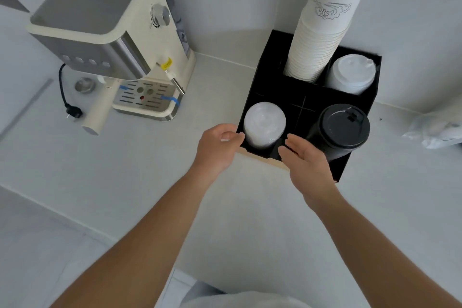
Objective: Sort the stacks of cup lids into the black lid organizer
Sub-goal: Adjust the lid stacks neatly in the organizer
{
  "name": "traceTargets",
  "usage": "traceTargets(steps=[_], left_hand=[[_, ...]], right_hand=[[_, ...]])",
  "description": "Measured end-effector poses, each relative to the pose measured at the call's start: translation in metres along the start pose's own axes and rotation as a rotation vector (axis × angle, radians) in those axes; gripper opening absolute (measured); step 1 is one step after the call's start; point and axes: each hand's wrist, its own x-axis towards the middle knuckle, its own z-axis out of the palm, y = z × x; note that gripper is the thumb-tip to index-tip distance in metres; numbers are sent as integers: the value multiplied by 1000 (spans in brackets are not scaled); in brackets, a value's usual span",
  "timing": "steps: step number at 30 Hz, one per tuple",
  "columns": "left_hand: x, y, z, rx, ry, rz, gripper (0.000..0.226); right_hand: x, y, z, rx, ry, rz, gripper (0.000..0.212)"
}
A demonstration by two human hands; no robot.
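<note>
The black lid organizer (pixel 302 97) stands on the white counter against the wall. A stack of clear lids (pixel 264 122) sits in its front left slot, a stack of black lids (pixel 342 127) in the front right, and a stack of white lids (pixel 351 74) in the back right. A tall stack of white paper cups (pixel 322 25) rises from the back left slot. My left hand (pixel 217 147) is at the organizer's front left corner, fingers curled, beside the clear lids. My right hand (pixel 305 160) is open at the front edge, between the clear and black stacks. Neither holds a lid.
A cream espresso machine (pixel 112 40) stands at the left with its plug and cord (pixel 67 105) on the counter. A crumpled clear plastic bag (pixel 435 130) lies at the right by the wall. The counter's front edge runs below my arms.
</note>
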Motion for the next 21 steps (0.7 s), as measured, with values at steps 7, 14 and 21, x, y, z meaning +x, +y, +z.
traceTargets(steps=[7,14,21], left_hand=[[27,18,24,207,37,168,27],[47,18,33,444,11,299,22],[52,20,39,611,-29,384,36]], right_hand=[[19,-5,16,-78,-29,-61,58],[28,-5,16,-15,-98,-34,46],[18,-5,14,80,-48,38,52]])
